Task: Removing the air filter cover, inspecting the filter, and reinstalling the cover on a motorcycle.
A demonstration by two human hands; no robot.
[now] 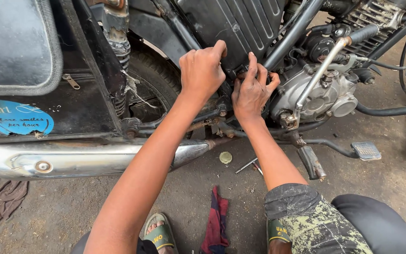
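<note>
Side cover [240, 28] of the motorcycle, black and ribbed, sits at 12 o'clock with both hands at its lower edge.
Left hand [202, 70] presses the cover, fingers curled together; right hand [251, 91] pinches a small part just beside it, hidden. At 3 o'clock the engine [323, 96]; at 6 o'clock a brass cap [225, 157], a bolt [246, 165] and a rag [216, 223] on the ground; at 8 o'clock the exhaust [85, 157].

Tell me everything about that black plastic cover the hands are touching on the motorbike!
The black side cover looks like ribbed plastic with raised slanted ridges, a bit dusty. It sits on the motorbike's side, above the engine and beside the rear tyre. The left hand presses a fist against its lower edge; the right hand has its fingers at its bottom corner.
</note>
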